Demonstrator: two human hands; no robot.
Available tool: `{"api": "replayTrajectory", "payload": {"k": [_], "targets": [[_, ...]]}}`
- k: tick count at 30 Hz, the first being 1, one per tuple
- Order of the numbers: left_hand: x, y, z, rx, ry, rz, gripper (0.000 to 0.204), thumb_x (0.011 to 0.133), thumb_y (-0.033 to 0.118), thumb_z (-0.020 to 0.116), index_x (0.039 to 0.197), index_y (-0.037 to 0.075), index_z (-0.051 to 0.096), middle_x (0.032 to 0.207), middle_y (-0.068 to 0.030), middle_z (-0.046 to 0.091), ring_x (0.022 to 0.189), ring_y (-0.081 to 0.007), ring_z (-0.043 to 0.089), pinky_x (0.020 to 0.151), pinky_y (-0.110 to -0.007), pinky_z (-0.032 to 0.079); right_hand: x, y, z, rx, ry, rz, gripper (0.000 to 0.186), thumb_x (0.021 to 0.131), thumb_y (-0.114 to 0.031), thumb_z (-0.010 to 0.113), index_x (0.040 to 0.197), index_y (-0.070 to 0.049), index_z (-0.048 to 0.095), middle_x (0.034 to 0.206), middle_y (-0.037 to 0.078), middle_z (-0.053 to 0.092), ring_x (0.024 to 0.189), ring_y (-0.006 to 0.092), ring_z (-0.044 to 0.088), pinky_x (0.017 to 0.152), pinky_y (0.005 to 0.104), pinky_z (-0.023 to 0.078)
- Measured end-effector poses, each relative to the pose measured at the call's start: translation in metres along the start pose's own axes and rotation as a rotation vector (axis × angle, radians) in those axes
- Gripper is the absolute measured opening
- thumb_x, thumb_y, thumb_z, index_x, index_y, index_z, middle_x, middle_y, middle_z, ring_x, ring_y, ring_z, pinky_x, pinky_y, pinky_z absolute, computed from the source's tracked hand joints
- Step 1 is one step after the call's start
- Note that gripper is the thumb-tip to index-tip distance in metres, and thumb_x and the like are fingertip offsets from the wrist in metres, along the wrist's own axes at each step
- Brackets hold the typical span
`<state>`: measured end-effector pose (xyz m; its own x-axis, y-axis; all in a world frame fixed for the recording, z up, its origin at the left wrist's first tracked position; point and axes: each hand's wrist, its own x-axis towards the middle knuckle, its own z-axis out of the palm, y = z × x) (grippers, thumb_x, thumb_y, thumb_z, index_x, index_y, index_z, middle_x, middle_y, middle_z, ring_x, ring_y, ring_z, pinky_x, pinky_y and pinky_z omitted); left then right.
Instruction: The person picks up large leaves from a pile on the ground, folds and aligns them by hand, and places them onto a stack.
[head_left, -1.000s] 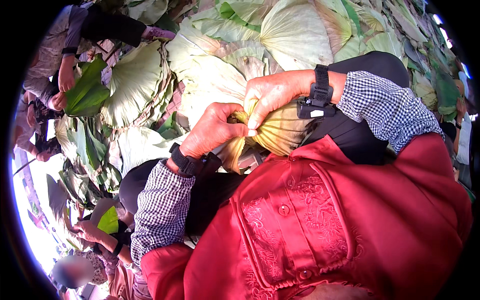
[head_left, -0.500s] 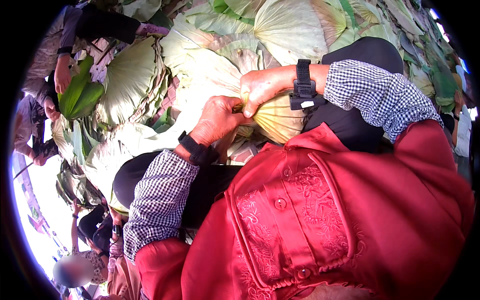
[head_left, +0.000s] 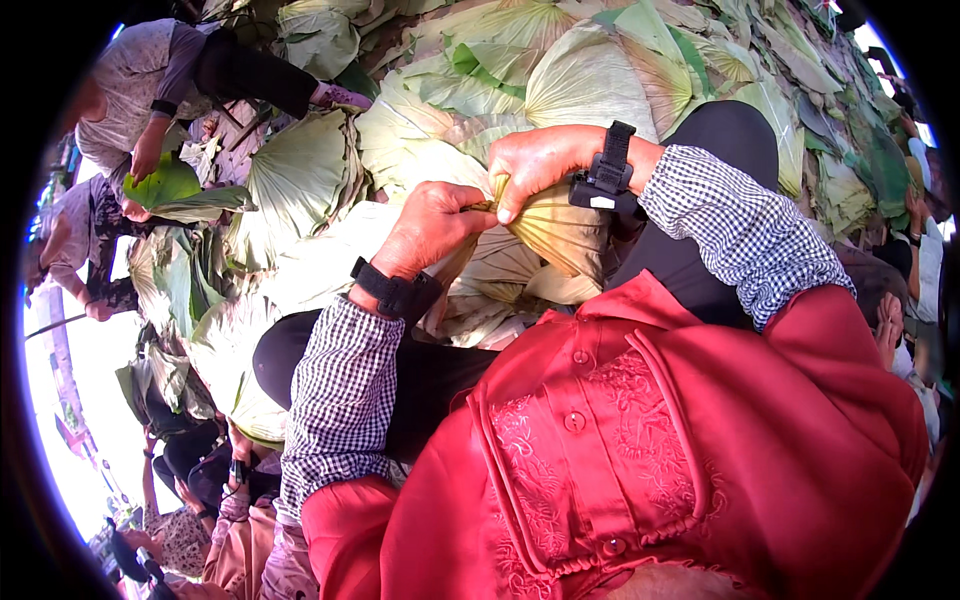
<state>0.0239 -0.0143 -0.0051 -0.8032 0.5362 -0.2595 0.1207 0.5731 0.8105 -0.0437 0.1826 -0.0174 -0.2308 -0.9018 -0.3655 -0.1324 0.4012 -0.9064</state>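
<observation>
A yellowish lotus leaf is gathered between my two hands, its ribs fanning down toward my lap. My right hand is closed on the leaf's bunched upper end. Beside it, my left hand pinches the same narrow gathered point between thumb and fingers. The fingertips of both hands nearly meet there. Below the hands, paler dried leaves lie between my knees. The underside of the held leaf is hidden.
Large dried lotus leaves overlap across the ground ahead. At the left, a co-worker's hand holds a green leaf near a stack of folded leaves. Other people sit at the lower left and far right. My dark-clad knee rises at right.
My view has shifted slightly. My hands have drawn a little apart at the leaf's gathered end, still gripping it. The co-worker's green leaf at left has tipped toward flat.
</observation>
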Motion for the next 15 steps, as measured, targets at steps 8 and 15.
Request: {"api": "replayTrajectory", "payload": {"k": [8, 15], "targets": [[-0.005, 0.015, -0.068, -0.306, 0.644, 0.041, 0.019, 0.085, 0.015, 0.066, 0.092, -0.003, 0.066, 0.073, 0.0022, 0.061, 0.067, -0.0040, 0.048, 0.061, -0.021, 0.041, -0.051, 0.013, -0.105, -0.059, 1.059, -0.063, 0.035, 0.077, -0.034, 0.073, 0.091, -0.002, 0.068, 0.072, 0.000, 0.064, 0.064, 0.0087, 0.054, 0.060, 0.0284, 0.044], [-0.015, -0.017, -0.116, 0.193, 0.721, -0.080, 0.018, 0.082, 0.018, 0.068, 0.083, 0.000, 0.066, 0.067, 0.0001, 0.060, 0.060, -0.0053, 0.048, 0.056, -0.024, 0.039, -0.095, -0.061, -0.126, -0.379, 1.182, 0.025, 0.030, 0.081, -0.029, 0.072, 0.104, -0.010, 0.069, 0.082, -0.001, 0.067, 0.075, 0.0050, 0.058, 0.071, 0.0178, 0.044]]}}
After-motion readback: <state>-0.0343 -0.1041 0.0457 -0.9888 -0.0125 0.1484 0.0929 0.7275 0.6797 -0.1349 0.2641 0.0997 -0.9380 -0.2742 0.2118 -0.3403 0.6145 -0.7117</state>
